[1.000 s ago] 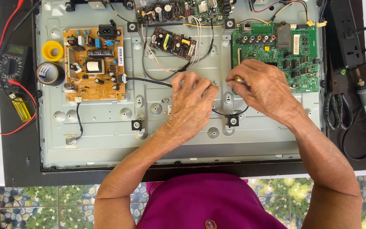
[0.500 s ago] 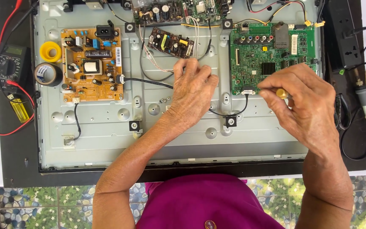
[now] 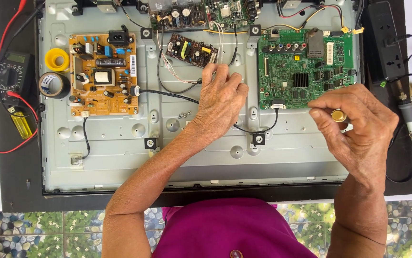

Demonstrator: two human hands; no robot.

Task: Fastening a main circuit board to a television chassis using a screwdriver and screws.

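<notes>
The left hand point(image 3: 220, 102) lies flat, fingers spread, on the grey metal chassis point(image 3: 120, 157), over a black cable point(image 3: 167, 94). To the right, the right hand point(image 3: 358, 124) has its grip pinched on a small brass piece point(image 3: 338, 115), just near of the green circuit board point(image 3: 306, 67).

Bright, even overhead light, soft shadows, sharp focus throughout.

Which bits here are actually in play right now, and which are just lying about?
In play:
- left hand, resting flat on the metal back panel
- right hand, pinching a small brass-coloured piece
- green circuit board beside the right hand

Lying about:
- multimeter
- yellow tape roll
- black tape roll
- power strip
- brown circuit board
</notes>
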